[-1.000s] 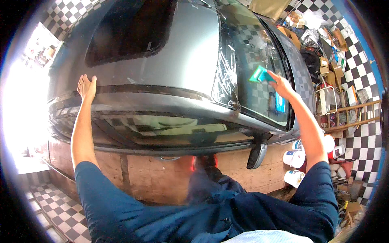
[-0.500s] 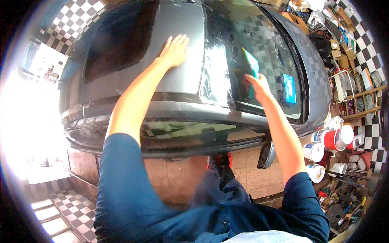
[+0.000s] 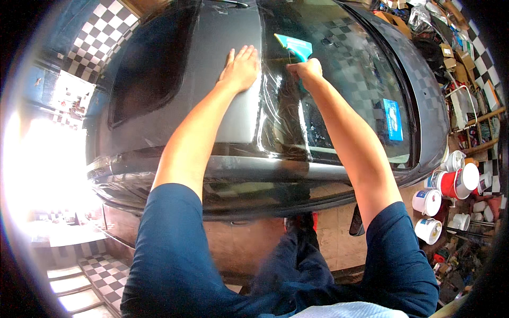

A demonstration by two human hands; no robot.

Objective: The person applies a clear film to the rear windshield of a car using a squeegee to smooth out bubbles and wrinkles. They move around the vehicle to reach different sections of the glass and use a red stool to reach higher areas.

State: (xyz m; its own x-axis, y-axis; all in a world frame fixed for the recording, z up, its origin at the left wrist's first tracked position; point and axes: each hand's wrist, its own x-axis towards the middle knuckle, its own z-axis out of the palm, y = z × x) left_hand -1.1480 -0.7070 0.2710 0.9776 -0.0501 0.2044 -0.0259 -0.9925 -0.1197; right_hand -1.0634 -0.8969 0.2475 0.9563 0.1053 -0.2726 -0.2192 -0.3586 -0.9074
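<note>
My left hand [image 3: 242, 70] lies flat on the grey car roof [image 3: 228, 122], its fingers stretched out, beside the near edge of a strip of clear plastic film [image 3: 269, 114]. The film is wrinkled and glossy, and it runs across the front of the roof where the windshield [image 3: 355, 100] begins. My right hand [image 3: 308, 71] is closed round the handle of a teal squeegee [image 3: 298, 47]. Its wide blade points left, above the dark band next to the film; whether it touches the surface, I cannot tell.
A dark sunroof [image 3: 151, 69] lies left of my left hand. A blue card [image 3: 392, 121] shows on the windshield. The side mirror [image 3: 357, 221] juts out near my right arm. White and red buckets [image 3: 427, 202] stand on the right, with cluttered parts and boxes [image 3: 450, 58] beyond.
My right hand has brought the squeegee left and away from me, from over the windshield to beside the film, its blade turning leftward. My left hand has shifted right, closer to the film.
</note>
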